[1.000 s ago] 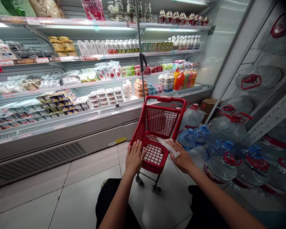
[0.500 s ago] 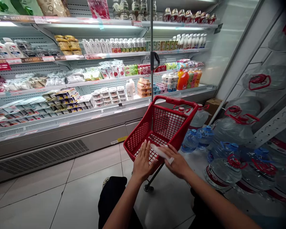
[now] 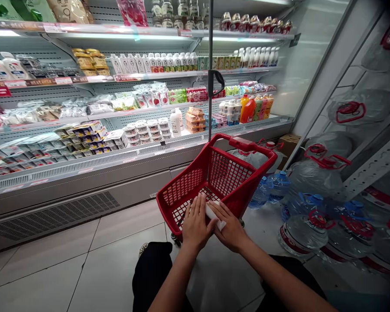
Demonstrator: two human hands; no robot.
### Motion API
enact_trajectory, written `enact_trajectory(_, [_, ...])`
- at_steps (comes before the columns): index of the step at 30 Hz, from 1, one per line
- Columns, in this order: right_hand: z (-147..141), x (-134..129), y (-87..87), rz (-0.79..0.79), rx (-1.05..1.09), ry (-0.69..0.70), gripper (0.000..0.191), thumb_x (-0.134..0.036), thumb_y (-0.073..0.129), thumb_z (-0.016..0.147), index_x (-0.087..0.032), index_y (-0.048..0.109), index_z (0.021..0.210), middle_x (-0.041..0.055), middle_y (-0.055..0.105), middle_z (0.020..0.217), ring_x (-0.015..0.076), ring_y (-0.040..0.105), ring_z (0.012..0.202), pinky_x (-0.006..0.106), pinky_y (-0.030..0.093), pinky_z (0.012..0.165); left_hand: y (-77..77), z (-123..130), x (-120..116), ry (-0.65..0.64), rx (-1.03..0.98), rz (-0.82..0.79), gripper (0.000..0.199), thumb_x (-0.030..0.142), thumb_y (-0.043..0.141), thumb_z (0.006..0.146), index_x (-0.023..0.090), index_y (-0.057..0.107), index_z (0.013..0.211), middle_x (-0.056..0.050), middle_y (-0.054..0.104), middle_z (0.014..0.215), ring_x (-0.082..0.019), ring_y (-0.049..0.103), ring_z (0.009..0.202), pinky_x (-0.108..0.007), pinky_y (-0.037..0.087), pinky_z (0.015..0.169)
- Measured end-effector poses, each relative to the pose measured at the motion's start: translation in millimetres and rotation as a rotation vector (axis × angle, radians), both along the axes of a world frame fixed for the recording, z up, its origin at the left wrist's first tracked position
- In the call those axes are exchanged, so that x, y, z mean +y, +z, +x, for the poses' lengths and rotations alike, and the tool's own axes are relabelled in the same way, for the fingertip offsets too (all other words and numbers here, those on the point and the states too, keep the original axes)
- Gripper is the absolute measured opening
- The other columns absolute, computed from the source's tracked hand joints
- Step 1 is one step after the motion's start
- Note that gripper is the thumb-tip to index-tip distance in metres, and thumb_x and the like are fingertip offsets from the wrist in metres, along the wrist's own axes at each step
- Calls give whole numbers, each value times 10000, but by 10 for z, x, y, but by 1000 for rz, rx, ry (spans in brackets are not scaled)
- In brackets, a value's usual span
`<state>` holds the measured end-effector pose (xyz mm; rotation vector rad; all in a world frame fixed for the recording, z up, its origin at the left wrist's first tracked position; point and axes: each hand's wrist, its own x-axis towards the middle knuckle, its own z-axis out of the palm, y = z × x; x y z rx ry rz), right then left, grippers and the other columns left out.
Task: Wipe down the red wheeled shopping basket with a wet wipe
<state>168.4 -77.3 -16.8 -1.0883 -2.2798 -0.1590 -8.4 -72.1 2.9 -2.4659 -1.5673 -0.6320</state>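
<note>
head view: i have both forearms extended forward from the lower edge, converging over the near edge of the red cart (image 3: 243,197). the left hand (image 3: 196,225) is flat, back upward, fingers straight and close together, thumb angled toward the right hand (image 3: 229,227). the right hand slants inward, fingers nearly straight, holding a white tissue (image 3: 210,212) beneath them; i cannot tell whether the left hand touches it. the cart stands ahead of my knees, its handle on the far side. directly beyond, the refrigerated case (image 3: 133,188) limits forward space. blue-capped bottles (image 3: 260,195) stand just right of the cart; large water jugs (image 3: 303,234) and a perforated upright (image 3: 373,160) crowd the right side.
</note>
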Motion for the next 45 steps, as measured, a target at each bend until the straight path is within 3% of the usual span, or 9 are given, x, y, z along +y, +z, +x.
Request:
enact_trajectory(5, [628,213,206,75,-50,-125,802,-158,402,963,-244,49,1677,28,413,1641,209,388,1514,499,255,1302,68,-308,-56,-14,74,12,830,652,395,1021,270,65,1679,-55,315,1690,-267,327,1549,-455,229,1291])
enact_trajectory(9, [1015,331,347,116,-16,-273,779,-189,410,973,-276,88,1678,11,414,1640,244,404,1506,530,223,1309,105,-469,19,80,34,37,744,614,337,1048,318,68,1675,-14,285,1698,-251,327,1548,-467,170,1309])
enact_trajectory(12, [850,275,327,147,21,-264,789,-175,412,965,-247,86,1680,36,435,1628,257,372,1523,536,245,1301,121,-287,84,106,-9,58,759,603,307,1054,273,27,1678,-29,283,1699,-247,313,1554,-472,165,1312])
enact_trajectory(16, [459,140,250,111,-4,-147,799,-177,421,956,-211,80,1679,57,424,1634,255,356,1531,522,278,1287,99,99,125,-49,1,44,807,628,347,1041,236,48,1680,-40,273,1705,-242,299,1561,-454,224,1299])
enact_trajectory(18, [450,121,266,81,-42,-116,790,-181,419,959,-228,94,1678,42,412,1641,244,373,1522,512,263,1292,79,188,131,-79,4,46,796,614,362,1045,231,69,1679,-41,268,1707,-238,299,1561,-443,235,1295])
enact_trajectory(27, [1404,344,614,185,-6,-393,741,-204,390,997,-249,105,1680,45,459,1611,251,447,1478,532,166,1317,84,34,158,-101,55,54,746,563,377,1060,256,94,1678,-28,271,1705,-229,316,1554,-421,259,1288])
enact_trajectory(32, [1158,244,582,167,-36,-310,745,-219,407,989,-230,124,1678,53,462,1611,264,396,1509,530,231,1301,188,310,155,-17,-2,94,766,563,389,1055,252,74,1680,-62,298,1696,-270,349,1540,-501,289,1273])
enact_trajectory(38, [981,90,525,120,-137,-174,771,-211,422,969,-229,118,1678,43,424,1637,238,371,1522,508,242,1301,224,718,201,-190,-26,97,849,602,403,1039,171,45,1676,-94,243,1714,-254,272,1572,-456,295,1276])
enact_trajectory(45, [1924,280,676,170,-40,-457,721,-248,377,999,-258,127,1675,44,433,1629,248,422,1495,526,219,1303,101,742,174,-280,-26,78,826,593,414,1045,167,86,1671,-88,249,1713,-247,277,1570,-429,298,1275])
